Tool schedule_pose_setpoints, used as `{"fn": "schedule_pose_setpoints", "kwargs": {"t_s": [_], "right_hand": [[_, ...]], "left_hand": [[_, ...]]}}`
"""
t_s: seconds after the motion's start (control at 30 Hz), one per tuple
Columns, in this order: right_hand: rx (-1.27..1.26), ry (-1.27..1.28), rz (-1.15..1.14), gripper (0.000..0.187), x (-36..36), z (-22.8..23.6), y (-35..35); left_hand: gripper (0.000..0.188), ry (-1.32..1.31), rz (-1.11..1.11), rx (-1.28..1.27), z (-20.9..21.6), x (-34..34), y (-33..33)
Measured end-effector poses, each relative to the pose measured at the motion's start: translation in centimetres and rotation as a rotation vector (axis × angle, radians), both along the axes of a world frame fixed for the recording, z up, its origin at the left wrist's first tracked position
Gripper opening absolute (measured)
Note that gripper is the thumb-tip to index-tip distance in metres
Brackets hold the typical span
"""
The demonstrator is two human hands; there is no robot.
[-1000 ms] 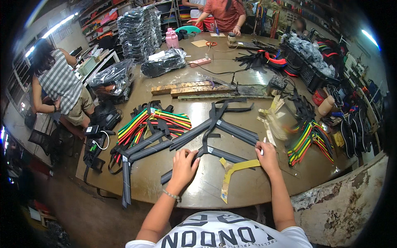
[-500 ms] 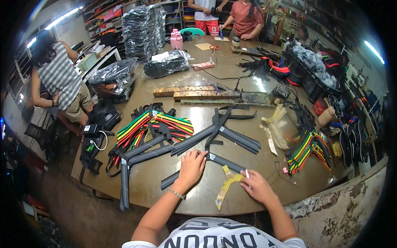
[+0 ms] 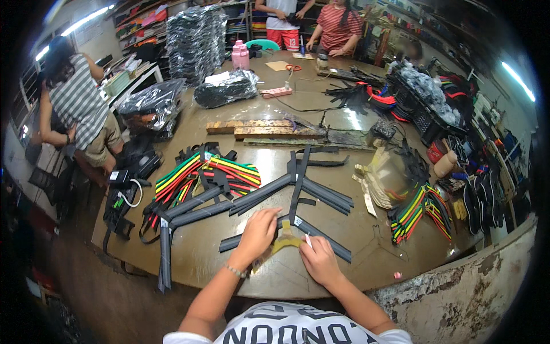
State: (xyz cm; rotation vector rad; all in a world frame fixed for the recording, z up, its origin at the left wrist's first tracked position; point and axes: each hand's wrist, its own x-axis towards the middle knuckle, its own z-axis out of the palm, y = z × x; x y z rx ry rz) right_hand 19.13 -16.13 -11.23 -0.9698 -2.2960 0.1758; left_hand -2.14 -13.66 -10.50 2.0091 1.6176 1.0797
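The left hand (image 3: 260,232) lies with its fingertips on a dark grey padded strip (image 3: 342,250), and I can't tell whether it pinches anything. The right hand (image 3: 319,261) is closed around a slim white stick (image 3: 309,241). Between the two sits a flat, Y-shaped yellow template (image 3: 285,241), glossy, its lower leg partly behind the left wrist.

Going left to right from this grip: far left is a hard black box (image 3: 120,179) with a smooth curved white cable (image 3: 140,195). Nearer the left hand, a tied fan of green, yellow and red banded straps (image 3: 177,178) meets more grey strips (image 3: 200,213), long and ridged, forked like a Y. Straight beyond the hands lie rough, worn wooden bars (image 3: 275,132). Past the right hand come pale, stacked templates (image 3: 375,172), a second banded bundle (image 3: 421,212) and a peach-coloured spool (image 3: 445,164).

As for labels, a small white tag (image 3: 298,221) sits on the strip just beyond the grip, its print too tiny for me to read. Below the hands, big dark block lettering crosses the white shirt (image 3: 286,318).
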Motion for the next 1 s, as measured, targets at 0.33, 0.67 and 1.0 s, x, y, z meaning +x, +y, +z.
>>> {"fn": "schedule_pose_setpoints", "kwargs": {"t_s": [0.33,0.67,1.0], "right_hand": [[0.010,-0.034,-0.088,0.016,-1.5,-1.3,3.2],[-0.042,-0.139,-0.114,0.019,-1.1,-1.2,1.7],[-0.003,0.033,-0.092,0.027,-0.5,-1.7,1.5]], "left_hand": [[0.025,0.281,0.054,0.158,-1.0,1.0,-2.3],[0.029,0.336,0.011,0.155,-0.9,1.1,-3.2],[0.026,0.195,0.032,0.158,-1.8,1.0,-3.8]]}}
